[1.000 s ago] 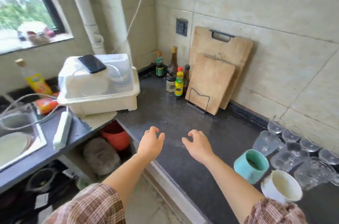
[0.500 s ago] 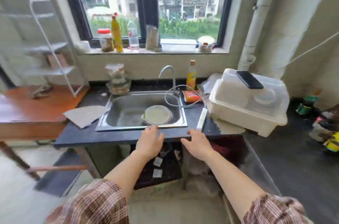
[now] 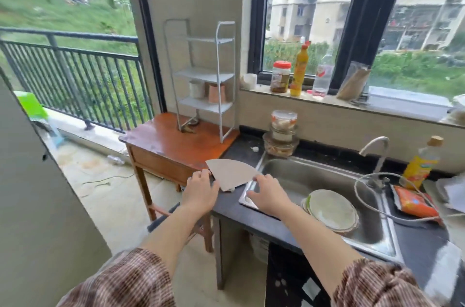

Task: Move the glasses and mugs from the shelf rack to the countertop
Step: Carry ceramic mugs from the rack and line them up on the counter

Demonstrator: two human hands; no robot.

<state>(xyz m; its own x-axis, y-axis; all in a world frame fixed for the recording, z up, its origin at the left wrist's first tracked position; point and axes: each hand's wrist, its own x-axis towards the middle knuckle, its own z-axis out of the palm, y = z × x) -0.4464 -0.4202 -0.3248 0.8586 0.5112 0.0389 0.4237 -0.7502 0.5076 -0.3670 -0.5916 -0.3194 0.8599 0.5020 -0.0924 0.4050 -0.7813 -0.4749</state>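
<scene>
Two mugs — a white mug [image 3: 196, 89] and a copper-coloured mug [image 3: 216, 93] — are seen side by side on the lower tier of the shelf rack [image 3: 219, 106], which stands on the wooden desk [image 3: 176, 142]. Both are well beyond the left hand [image 3: 200, 191] and right hand [image 3: 268, 194], whose grip is loose — fingers spread, nothing held. Between hands and rack lies a fan-shaped card [image 3: 230, 174]. Right of the rack, stacked containers [image 3: 282, 135] and a sink [image 3: 324, 181] with plates [image 3: 331, 211] are seen.
</scene>
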